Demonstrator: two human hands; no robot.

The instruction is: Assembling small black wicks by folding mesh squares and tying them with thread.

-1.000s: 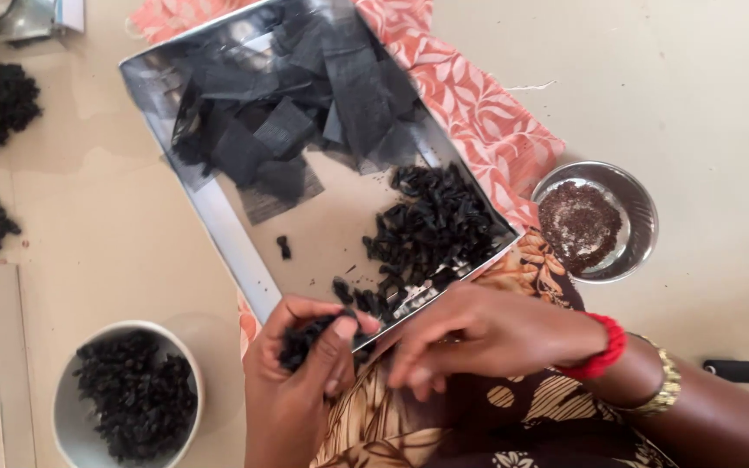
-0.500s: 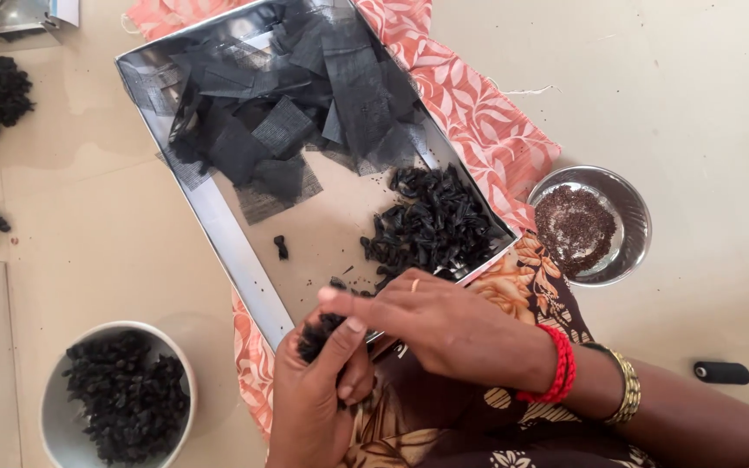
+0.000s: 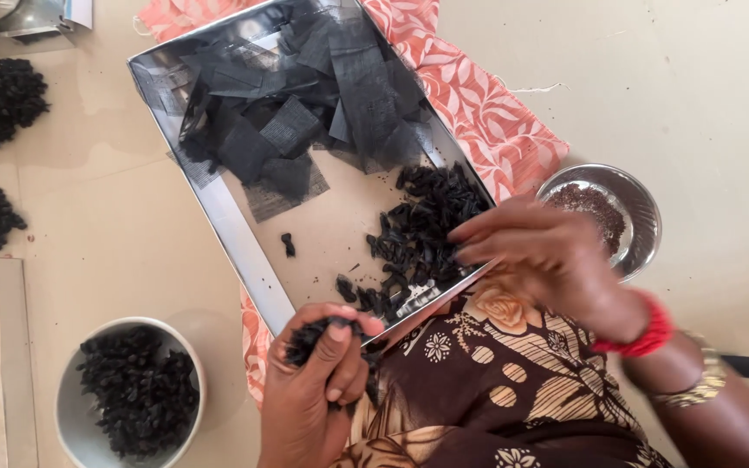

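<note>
Plenty of black bits (image 3: 426, 227) remain in the tray (image 3: 244, 260); left hand (image 3: 309, 394) grips a clump (image 3: 314, 336), right hand (image 3: 539, 251) reaches open-fingered, bowl (image 3: 71, 407) half full.

No packages, labels, signs or screens are in view.

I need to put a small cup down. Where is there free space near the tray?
The floor right of the patterned cloth, above the steel bowl, is bare. So is the strip between tray and white bowl. The tray's far end is crowded with black mesh pieces.
</note>
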